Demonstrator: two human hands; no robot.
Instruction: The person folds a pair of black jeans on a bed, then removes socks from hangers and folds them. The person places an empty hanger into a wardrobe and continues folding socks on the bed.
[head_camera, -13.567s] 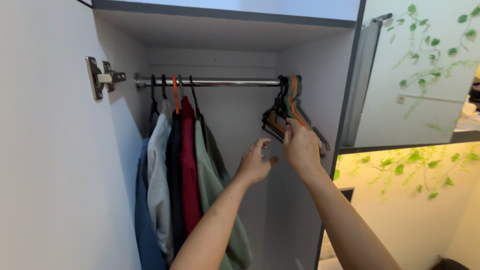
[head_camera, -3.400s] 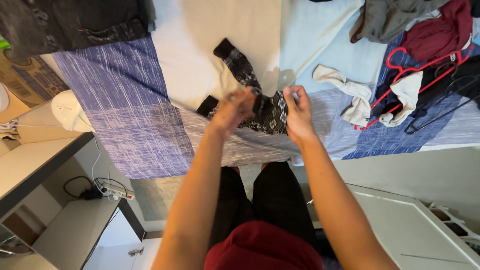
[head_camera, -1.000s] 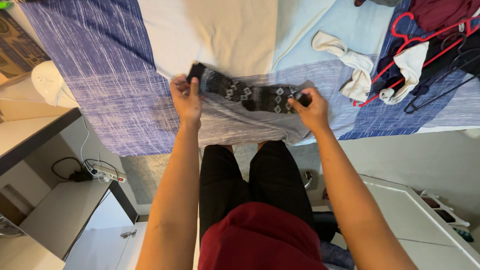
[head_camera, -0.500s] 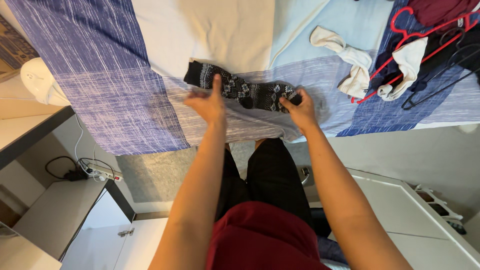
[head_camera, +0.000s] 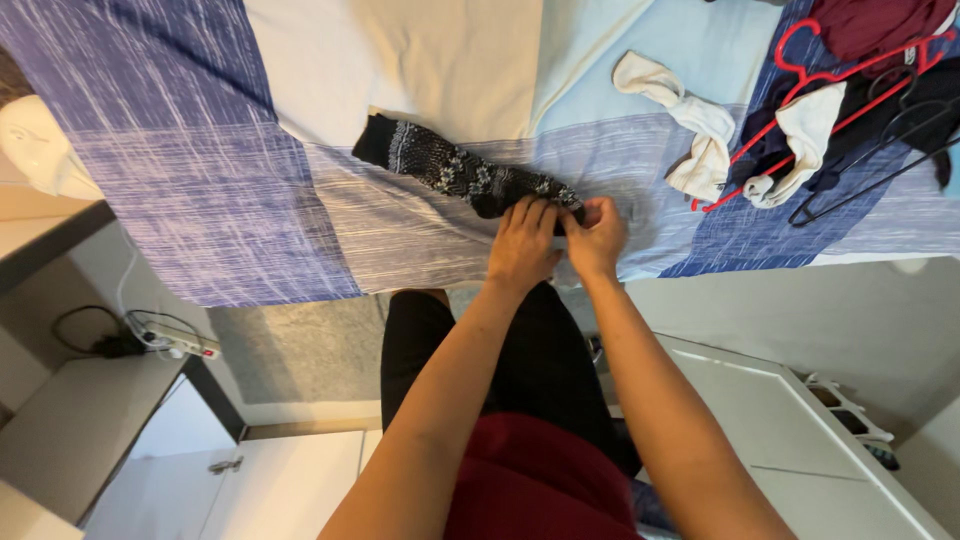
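While the dark patterned knitted sock (head_camera: 455, 172) lies lengthwise from upper left to lower right on the blue patchwork bed cover (head_camera: 200, 200), left hand (head_camera: 523, 243) and right hand (head_camera: 596, 236) pinch its lower-right end; white socks (head_camera: 700, 130) lie well apart.

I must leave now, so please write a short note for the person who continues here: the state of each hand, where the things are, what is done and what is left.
Left hand and right hand: both pinch the near end of the dark patterned sock.
The sock lies flat and stretched out on the patchwork bedspread.
Done: sock laid out straight.
Left: folding or rolling not started; white socks and red hanger lie to the right, untouched.
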